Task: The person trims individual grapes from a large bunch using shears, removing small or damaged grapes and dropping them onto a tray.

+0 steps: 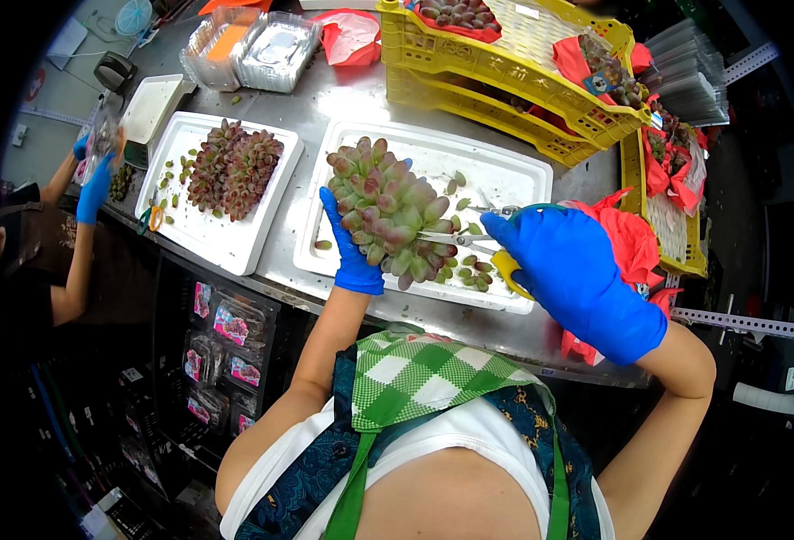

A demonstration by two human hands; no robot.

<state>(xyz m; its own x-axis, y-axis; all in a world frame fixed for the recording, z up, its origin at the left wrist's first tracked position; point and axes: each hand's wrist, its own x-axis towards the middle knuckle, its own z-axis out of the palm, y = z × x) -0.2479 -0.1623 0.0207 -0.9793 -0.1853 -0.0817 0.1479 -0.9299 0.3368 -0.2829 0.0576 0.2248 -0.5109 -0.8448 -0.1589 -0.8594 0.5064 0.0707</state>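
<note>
My left hand [356, 260], in a blue glove, holds up a large bunch of green and reddish grapes [393, 212] from its left side and from below. In my blue-gloved right hand [565, 270] is a pair of scissors [465, 239] with yellow and green handles. The scissors' blades point left, and their tips are at the right side of the bunch, among the grapes. Beneath the bunch lies a white foam tray [525, 158], with several loose grapes [476, 272] on its floor. The bunch hides part of the tray.
Another foam tray [235, 246] at left bears grape bunches [235, 169] and scissors [150, 219]. Stacked yellow crates [491, 74] stand at the back right, near red wrapping paper [626, 236]. Clear plastic boxes [279, 50] and a scale [154, 111] are behind. A gloved co-worker's hand [95, 192] is far left.
</note>
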